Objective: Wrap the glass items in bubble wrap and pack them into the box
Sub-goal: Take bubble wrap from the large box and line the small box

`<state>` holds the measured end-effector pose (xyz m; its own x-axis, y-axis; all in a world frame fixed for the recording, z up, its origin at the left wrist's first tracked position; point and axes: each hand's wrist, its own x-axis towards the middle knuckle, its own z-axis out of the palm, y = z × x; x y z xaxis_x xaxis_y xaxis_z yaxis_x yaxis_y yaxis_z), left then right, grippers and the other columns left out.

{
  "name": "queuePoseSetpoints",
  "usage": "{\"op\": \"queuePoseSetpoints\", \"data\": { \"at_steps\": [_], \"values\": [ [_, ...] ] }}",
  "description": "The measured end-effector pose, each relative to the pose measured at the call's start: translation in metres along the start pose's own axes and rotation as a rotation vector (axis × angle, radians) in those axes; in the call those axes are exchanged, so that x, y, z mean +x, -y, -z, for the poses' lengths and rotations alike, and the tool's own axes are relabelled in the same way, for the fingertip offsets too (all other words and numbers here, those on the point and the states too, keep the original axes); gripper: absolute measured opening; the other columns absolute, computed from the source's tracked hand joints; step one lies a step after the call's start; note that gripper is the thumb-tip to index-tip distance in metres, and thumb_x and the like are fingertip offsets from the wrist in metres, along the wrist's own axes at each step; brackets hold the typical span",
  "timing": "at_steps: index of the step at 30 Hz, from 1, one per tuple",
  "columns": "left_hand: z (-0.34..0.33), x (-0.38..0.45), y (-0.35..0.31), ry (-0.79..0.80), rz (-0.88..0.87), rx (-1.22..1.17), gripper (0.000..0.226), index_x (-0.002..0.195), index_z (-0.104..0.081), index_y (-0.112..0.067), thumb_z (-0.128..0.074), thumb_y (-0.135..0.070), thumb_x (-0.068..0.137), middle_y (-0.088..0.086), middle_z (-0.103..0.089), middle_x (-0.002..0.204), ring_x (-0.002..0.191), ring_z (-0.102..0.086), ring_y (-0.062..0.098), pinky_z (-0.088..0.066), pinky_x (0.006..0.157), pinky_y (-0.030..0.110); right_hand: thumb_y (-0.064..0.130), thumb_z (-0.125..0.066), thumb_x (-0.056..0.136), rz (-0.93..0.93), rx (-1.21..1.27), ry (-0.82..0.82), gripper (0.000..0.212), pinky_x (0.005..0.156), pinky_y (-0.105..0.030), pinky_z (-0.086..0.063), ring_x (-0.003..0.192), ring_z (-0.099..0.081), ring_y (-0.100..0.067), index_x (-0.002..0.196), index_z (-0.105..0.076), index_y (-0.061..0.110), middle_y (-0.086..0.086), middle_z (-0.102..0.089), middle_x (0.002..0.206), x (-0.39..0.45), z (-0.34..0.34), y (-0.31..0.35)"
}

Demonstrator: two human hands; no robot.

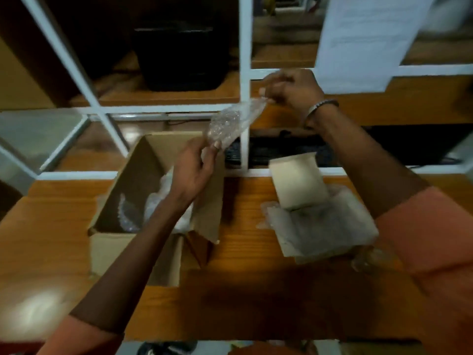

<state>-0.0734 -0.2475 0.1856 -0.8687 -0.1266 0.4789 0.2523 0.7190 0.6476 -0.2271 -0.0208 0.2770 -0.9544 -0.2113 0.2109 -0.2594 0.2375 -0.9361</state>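
We see both hands raised above the wooden bench (245, 290), stretching one piece of bubble wrap (231, 121) between them. The right hand (291, 89) is higher and farther back, its fingers curled and pinching the upper end of the wrap. The left hand (195, 166) is lower and nearer, pinching the lower end between thumb and fingers, just above the far right corner of the cardboard box (133, 249). The wrap runs slanted from lower left to upper right and looks bunched or rolled; we cannot tell whether it holds a glass item inside.

The box stands open on the left part of the bench, its flaps up. Inside it we make out crumpled clear and white wrapping (163, 203), partly hidden by the left forearm; what it covers is not visible.

To the right of the box, well apart from it, a flat stack of bubble wrap sheets (325, 226) lies on the bench. A pale, cream-coloured block (298, 183) rests on the far edge of that stack, tilted. Near the stack's front right corner we see a small clear object (366, 260), too blurred to identify.

A bracelet (320, 108) circles the right wrist. Behind the bench stands a white-framed shelf (244, 80).
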Motion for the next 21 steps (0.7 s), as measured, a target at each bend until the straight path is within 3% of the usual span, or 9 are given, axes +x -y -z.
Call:
{"op": "queuePoseSetpoints", "data": {
  "at_steps": [2, 4, 6, 8, 11, 14, 15, 18, 21],
  "values": [
    [-0.023, 0.007, -0.02, 0.041, -0.046, -0.155, 0.036, 0.098, -0.071, -0.004, -0.05, -0.029, 0.114, 0.014, -0.074, 0.089, 0.077, -0.067, 0.016, -0.051, 0.07, 0.039, 0.016, -0.085, 0.085, -0.113, -0.006, -0.011, 0.027, 0.081, -0.032, -0.061, 0.077, -0.072, -0.014, 0.107, -0.078, 0.003, -0.003, -0.078, 0.089, -0.02, 0.038, -0.026],
    [-0.047, 0.015, -0.045, 0.124, -0.036, -0.301, 0.038, 0.102, -0.072, -0.005, -0.048, -0.031, 0.115, 0.011, -0.077, 0.092, 0.085, -0.073, 0.021, -0.058, 0.076, 0.039, 0.055, -0.079, 0.086, -0.2, -0.066, 0.007, 0.042, 0.093, -0.039, -0.06, 0.092, -0.074, -0.016, 0.1, -0.08, 0.016, 0.001, -0.079, 0.1, -0.042, 0.066, -0.041],
    [-0.07, 0.019, -0.07, 0.276, 0.077, -0.458, 0.036, 0.106, -0.07, -0.006, -0.048, -0.033, 0.115, 0.006, -0.075, 0.089, 0.078, -0.074, 0.02, -0.06, 0.073, 0.042, 0.087, -0.058, 0.08, -0.221, -0.231, -0.001, 0.067, 0.104, -0.048, -0.053, 0.109, -0.071, -0.017, 0.097, -0.08, 0.026, 0.008, -0.078, 0.113, -0.057, 0.087, -0.044],
    [-0.088, 0.023, -0.088, 0.399, 0.224, -0.601, 0.036, 0.109, -0.069, -0.003, -0.051, -0.034, 0.114, 0.011, -0.072, 0.085, 0.074, -0.07, 0.019, -0.057, 0.071, 0.041, 0.097, -0.043, 0.075, -0.184, -0.351, 0.07, 0.078, 0.11, -0.051, -0.045, 0.122, -0.064, -0.016, 0.104, -0.077, 0.034, 0.011, -0.072, 0.127, -0.065, 0.106, -0.04],
    [-0.107, 0.027, -0.107, 0.538, 0.217, -0.674, 0.047, 0.123, -0.067, 0.001, -0.05, -0.041, 0.113, 0.03, -0.072, 0.114, 0.099, -0.073, 0.039, -0.058, 0.09, 0.057, 0.082, -0.049, 0.082, -0.286, -0.309, 0.453, 0.061, 0.109, -0.051, -0.048, 0.122, -0.066, -0.021, 0.12, -0.067, 0.039, 0.003, -0.072, 0.129, -0.073, 0.131, -0.04],
    [-0.12, 0.029, -0.119, 0.559, 0.199, -0.62, 0.057, 0.125, -0.067, -0.002, -0.048, -0.054, 0.11, 0.031, -0.071, 0.116, 0.101, -0.069, 0.049, -0.053, 0.095, 0.07, 0.045, -0.066, 0.095, -0.368, -0.239, 0.743, 0.048, 0.1, -0.044, -0.056, 0.12, -0.069, -0.026, 0.135, -0.064, 0.019, -0.005, -0.073, 0.131, -0.076, 0.15, -0.057],
    [-0.122, 0.03, -0.125, 0.556, 0.222, -0.635, 0.055, 0.127, -0.069, -0.005, -0.047, -0.052, 0.111, 0.028, -0.073, 0.115, 0.101, -0.07, 0.047, -0.059, 0.091, 0.063, 0.038, -0.071, 0.096, -0.374, -0.235, 0.737, 0.045, 0.104, -0.045, -0.055, 0.121, -0.07, -0.027, 0.135, -0.065, 0.015, -0.005, -0.073, 0.13, -0.075, 0.155, -0.064],
    [-0.132, 0.032, -0.129, 0.625, 0.307, -0.622, 0.049, 0.133, -0.069, -0.017, -0.052, -0.055, 0.107, 0.01, -0.081, 0.104, 0.088, -0.074, 0.016, -0.057, 0.078, 0.036, 0.025, -0.079, 0.092, -0.347, -0.196, 0.607, 0.041, 0.11, -0.046, -0.051, 0.12, -0.07, -0.03, 0.126, -0.07, 0.002, -0.008, -0.077, 0.123, -0.066, 0.17, -0.089],
    [-0.133, 0.023, -0.12, 0.859, 0.343, -0.433, 0.037, 0.125, -0.072, -0.023, -0.079, -0.038, 0.092, 0.0, -0.081, 0.11, 0.089, -0.076, 0.013, -0.06, 0.078, 0.037, 0.024, -0.085, 0.083, -0.387, -0.101, 0.488, 0.048, 0.108, -0.043, -0.052, 0.12, -0.07, -0.03, 0.123, -0.072, 0.0, -0.008, -0.078, 0.119, -0.065, 0.192, -0.113]
  ]
}}
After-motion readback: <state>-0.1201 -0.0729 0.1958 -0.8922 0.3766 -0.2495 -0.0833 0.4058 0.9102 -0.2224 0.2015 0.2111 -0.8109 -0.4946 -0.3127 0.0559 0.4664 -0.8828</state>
